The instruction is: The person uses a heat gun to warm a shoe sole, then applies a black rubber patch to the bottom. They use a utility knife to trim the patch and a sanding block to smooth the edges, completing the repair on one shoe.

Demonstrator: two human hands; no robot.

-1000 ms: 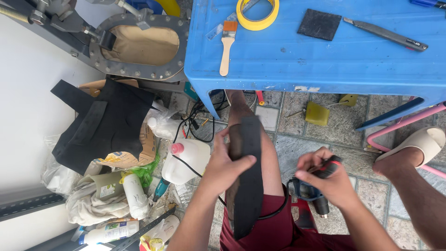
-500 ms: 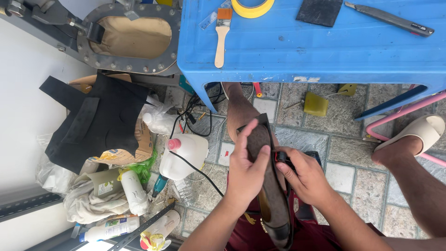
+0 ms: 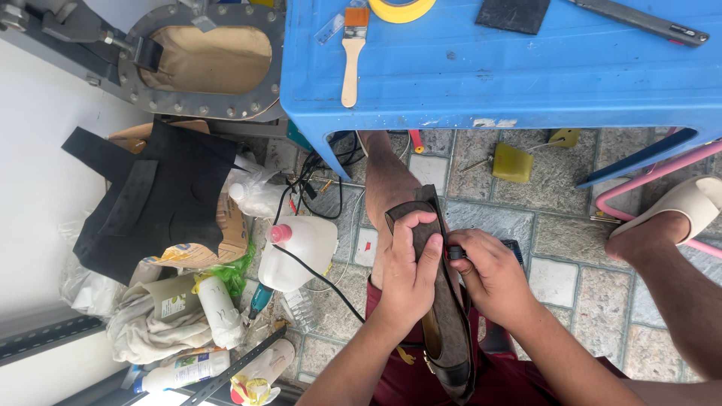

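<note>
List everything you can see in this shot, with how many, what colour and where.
shoe: one, dark brown, sole up, on the lap
small power tool: one, black, at the shoe's edge
plastic table: one, blue, top
paintbrush: one, wooden handle, on the table
tape roll: one, yellow, table's far edge
square pad: one, black, on the table
long tool: one, grey, table's right
jug: one, white with a red cap, on the floor
rubber sheets: several, black, left
block: one, yellow, under the table
sandal: one, cream, right
left hand: on the shoe
right hand: holds the tool
</note>
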